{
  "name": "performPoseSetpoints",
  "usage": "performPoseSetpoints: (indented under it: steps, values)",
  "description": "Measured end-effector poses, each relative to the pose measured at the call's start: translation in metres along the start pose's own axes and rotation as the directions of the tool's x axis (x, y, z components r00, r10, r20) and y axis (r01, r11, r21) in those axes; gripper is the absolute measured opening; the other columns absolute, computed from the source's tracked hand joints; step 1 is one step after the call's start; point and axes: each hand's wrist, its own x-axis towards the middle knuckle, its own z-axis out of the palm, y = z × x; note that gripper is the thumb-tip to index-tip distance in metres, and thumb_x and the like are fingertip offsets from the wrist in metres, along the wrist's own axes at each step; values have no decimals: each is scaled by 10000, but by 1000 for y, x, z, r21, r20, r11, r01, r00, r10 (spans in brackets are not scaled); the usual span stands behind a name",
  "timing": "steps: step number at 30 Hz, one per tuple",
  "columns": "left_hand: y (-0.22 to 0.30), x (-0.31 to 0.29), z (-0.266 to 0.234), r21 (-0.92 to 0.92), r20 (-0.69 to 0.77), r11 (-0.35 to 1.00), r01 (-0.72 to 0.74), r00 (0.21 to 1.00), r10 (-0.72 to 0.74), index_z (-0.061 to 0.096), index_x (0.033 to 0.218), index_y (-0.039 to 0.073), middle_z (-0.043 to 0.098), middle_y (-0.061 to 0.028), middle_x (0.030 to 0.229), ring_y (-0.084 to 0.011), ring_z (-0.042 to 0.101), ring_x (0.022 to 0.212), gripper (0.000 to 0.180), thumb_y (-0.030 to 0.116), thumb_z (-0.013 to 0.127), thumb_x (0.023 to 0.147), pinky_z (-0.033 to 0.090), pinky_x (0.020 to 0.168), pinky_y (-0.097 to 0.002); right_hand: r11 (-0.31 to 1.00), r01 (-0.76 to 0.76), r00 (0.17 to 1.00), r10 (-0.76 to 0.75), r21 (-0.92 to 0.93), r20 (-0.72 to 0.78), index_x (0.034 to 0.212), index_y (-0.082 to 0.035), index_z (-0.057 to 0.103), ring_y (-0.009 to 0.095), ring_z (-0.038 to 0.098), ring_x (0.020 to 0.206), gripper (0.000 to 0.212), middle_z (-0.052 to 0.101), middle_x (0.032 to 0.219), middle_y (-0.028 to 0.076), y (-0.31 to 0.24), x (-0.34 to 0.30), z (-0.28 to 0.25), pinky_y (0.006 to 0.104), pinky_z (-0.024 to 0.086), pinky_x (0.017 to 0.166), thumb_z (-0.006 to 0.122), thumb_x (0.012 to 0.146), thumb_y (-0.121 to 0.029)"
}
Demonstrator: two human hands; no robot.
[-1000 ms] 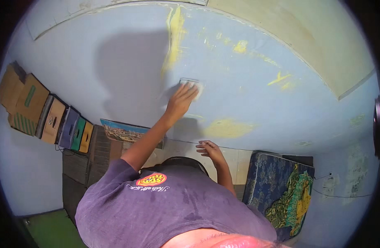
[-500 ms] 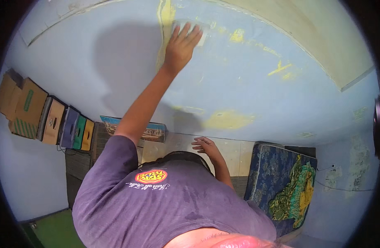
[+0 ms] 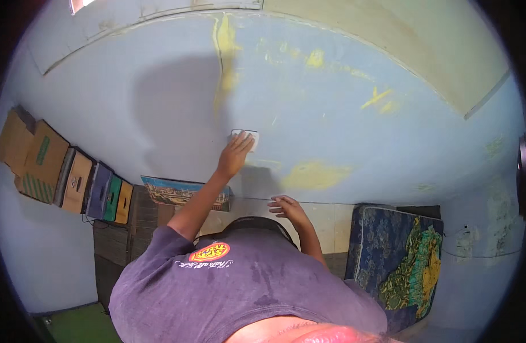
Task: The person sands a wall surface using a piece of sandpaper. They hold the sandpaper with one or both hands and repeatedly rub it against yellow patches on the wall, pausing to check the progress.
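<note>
My left hand [image 3: 235, 152] is stretched forward to the light blue wall [image 3: 331, 126], its fingers laid over a small white rectangular pad [image 3: 252, 135] with a thin dark edge. That pad lies flat on the wall between the fingers and the surface; its underside is hidden. Lower down and to the right, my right hand [image 3: 289, 209] hangs in front of my body with its fingers loosely apart and nothing in them. Yellow patches mark the wall: a streak [image 3: 225, 51] along a crack above the pad, and a wide blotch [image 3: 315, 174] to its lower right.
Along the left wall stand a cardboard box [image 3: 45, 151] and several coloured boxes or binders [image 3: 97, 191]. A picture panel [image 3: 160, 191] leans at the wall's foot. To the right is a blue patterned mattress [image 3: 377, 246] with a green and yellow cloth [image 3: 411, 268] on it.
My left hand has slid the pad down the wall, from beside the upper yellow streak to well below it. The right hand stays about where it was; the view has tilted slightly.
</note>
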Motion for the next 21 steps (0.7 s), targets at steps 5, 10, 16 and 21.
performPoseSetpoints:
  steps: [5,10,16,21]
  values:
    - [43,82,-47,61,-198,996,-62,977,73,711,1262,78,664,-56,1375,-314,551,1361,376,33,619,900,388,1179,-475,1000,-19,1000,19,-4,20,1255,-63,653,242,710,1075,424,732,1207,126,5,-1,1,377,529,905,610,1029,-419]
    - [54,201,-138,170,-442,984,-60,887,131,736,1229,106,685,-41,1351,-328,585,1323,379,29,661,865,428,1130,-465,999,-15,999,17,-36,46,1300,-45,615,243,699,1103,401,719,1239,130,-2,-5,6,370,530,925,562,1060,-362]
    - [22,262,-143,239,-533,968,-73,823,194,730,1241,109,687,-30,1346,-304,590,1308,393,25,655,864,441,1117,-454,999,-33,999,33,26,28,1312,-40,610,254,700,1120,405,721,1245,133,10,-9,0,383,529,930,554,1063,-355]
    - [13,207,-80,251,-441,967,-42,885,153,718,1264,98,672,-27,1363,-290,553,1349,416,-1,630,870,410,1152,-484,996,-44,999,46,83,-22,1308,-34,621,244,704,1109,414,729,1230,127,17,-19,-4,372,530,920,562,1060,-360]
